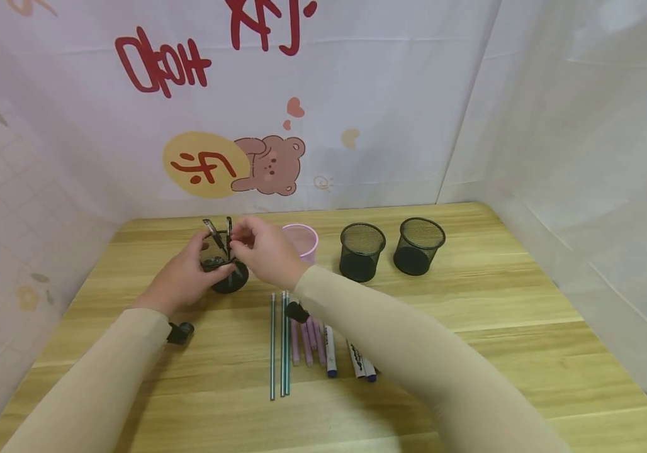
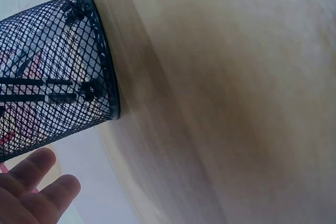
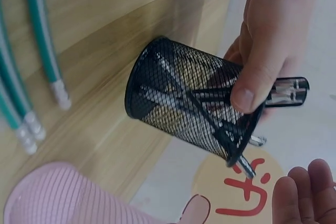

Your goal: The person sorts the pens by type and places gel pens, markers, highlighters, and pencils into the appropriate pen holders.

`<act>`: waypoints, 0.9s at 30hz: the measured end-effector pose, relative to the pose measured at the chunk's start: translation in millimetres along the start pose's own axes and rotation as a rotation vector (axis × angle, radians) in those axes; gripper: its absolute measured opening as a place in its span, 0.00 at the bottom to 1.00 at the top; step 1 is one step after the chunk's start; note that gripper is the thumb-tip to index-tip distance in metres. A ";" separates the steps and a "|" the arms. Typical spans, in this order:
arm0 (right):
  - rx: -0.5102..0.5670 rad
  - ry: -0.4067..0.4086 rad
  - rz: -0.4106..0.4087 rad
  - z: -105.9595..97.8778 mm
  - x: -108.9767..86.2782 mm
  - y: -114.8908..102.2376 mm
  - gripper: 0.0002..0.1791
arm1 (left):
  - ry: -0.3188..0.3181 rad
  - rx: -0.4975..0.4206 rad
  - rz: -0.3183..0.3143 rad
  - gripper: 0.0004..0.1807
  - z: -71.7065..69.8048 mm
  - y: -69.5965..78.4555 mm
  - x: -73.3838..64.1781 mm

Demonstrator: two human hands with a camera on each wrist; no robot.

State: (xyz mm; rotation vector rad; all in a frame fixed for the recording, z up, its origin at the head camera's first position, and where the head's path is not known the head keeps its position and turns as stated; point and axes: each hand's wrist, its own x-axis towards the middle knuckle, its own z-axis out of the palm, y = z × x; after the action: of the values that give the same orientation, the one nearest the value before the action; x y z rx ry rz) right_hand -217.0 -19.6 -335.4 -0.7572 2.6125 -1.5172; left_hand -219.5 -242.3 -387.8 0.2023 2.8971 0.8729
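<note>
My left hand (image 1: pixel 182 274) grips a black mesh pen holder (image 1: pixel 228 281) at the left of the table. In the right wrist view its thumb presses the holder (image 3: pixel 184 98) near the rim. Several dark pens (image 3: pixel 202 119) stand in it, leaning different ways, their clipped ends (image 3: pixel 289 93) above the rim. My right hand (image 1: pixel 264 248) is just right of the pen tops, its fingers bent in the head view. From the right wrist, its fingertips (image 3: pixel 302 192) show beside the holder with a gap to the pens; its thumb is hidden there.
A pink mesh holder (image 1: pixel 308 255) stands right of the hands, then two black mesh holders (image 1: pixel 359 267) (image 1: pixel 412 259). In front lie three teal pencils (image 1: pixel 272 352), several purple sticks (image 1: pixel 308 349) and white markers (image 1: pixel 330 355) with blue ends, partly under the right sleeve (image 1: pixel 391 333).
</note>
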 end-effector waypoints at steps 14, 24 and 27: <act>0.017 -0.011 -0.006 -56.5 -34.9 17.0 0.15 | -0.008 0.054 -0.034 0.67 1.0 0.8 0.7; -0.058 0.055 -0.004 -112.3 -79.6 35.6 0.18 | 0.007 0.039 -0.015 0.69 2.0 1.2 -0.4; -0.073 0.042 0.026 -127.6 -92.2 42.0 0.19 | 0.025 0.019 -0.003 0.67 4.1 0.3 0.0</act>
State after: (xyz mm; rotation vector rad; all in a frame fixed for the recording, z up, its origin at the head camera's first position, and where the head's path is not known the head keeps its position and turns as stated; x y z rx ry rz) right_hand -185.4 139.7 -322.7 -0.7008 2.7105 -1.4532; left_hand -219.0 -239.9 -391.1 0.1906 2.9291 0.8543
